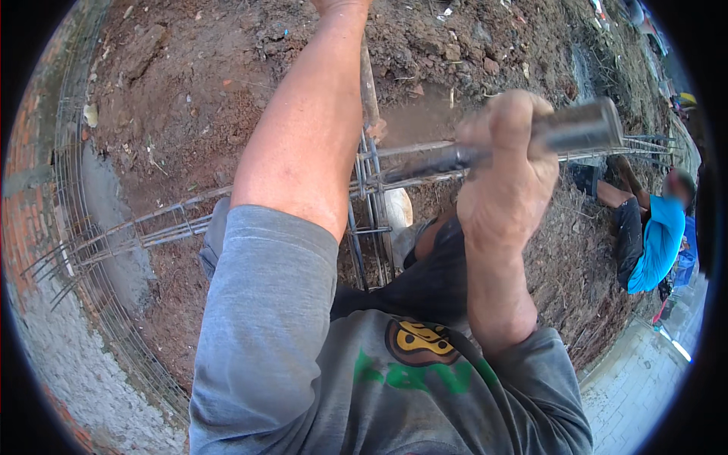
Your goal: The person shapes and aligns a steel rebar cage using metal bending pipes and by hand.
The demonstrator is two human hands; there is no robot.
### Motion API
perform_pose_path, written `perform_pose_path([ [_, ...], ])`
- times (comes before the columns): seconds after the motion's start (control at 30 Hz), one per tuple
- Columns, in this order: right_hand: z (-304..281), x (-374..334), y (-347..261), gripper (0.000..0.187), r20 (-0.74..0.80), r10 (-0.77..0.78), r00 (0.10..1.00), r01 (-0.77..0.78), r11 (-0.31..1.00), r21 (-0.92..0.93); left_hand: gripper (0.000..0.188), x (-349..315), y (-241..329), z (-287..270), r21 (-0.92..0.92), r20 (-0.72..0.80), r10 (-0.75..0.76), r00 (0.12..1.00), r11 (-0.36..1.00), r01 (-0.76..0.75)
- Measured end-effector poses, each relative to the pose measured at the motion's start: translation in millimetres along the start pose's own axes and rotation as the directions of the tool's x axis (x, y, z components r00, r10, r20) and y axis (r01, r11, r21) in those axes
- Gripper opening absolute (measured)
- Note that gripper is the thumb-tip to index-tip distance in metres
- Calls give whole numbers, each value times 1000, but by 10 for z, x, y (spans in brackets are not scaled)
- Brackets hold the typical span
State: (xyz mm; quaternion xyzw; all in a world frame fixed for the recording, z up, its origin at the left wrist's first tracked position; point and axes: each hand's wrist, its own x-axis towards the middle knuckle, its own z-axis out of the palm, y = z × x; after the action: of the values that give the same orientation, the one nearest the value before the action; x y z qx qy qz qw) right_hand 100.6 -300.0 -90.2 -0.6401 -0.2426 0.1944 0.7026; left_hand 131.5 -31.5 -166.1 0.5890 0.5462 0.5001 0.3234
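My right hand is closed around a metal tool with a thick tubular handle at one end. Its narrower dark shaft slants down to the left, toward the crossing of the steel bars; motion blurs both the fingers and the shaft. Below that tip, a rebar cage lies lengthwise in front of me and meets a long rebar cage running left to right. My left arm reaches far forward. Only the wrist end of my left hand shows at the top edge, near a long thin pole; its fingers are cut off.
Rough brown soil lies around the cages. More rebar runs along a brick wall on the left. At the right, a person in a blue shirt crouches near the long cage's end. Pale paving is at the lower right.
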Motion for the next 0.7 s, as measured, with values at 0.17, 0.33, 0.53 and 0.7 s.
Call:
perform_pose_path([
  [0.17,-115,31,95,47,-99,-56,993,57,998,5,60,8,-27,-1,-42,-16,25,1000,999,-26],
  [0.33,-355,221,62,36,-76,18,997,-6,987,159,59,-1,-10,-14,-52,37,-14,999,999,16],
  [0.53,-723,346,55,30,-30,114,993,-93,918,386,57,-1,-2,-23,-78,49,1,999,997,3],
  [0.7,-638,322,131,26,-28,-16,999,25,925,378,57,-21,3,-36,-57,16,16,1000,998,-15],
])
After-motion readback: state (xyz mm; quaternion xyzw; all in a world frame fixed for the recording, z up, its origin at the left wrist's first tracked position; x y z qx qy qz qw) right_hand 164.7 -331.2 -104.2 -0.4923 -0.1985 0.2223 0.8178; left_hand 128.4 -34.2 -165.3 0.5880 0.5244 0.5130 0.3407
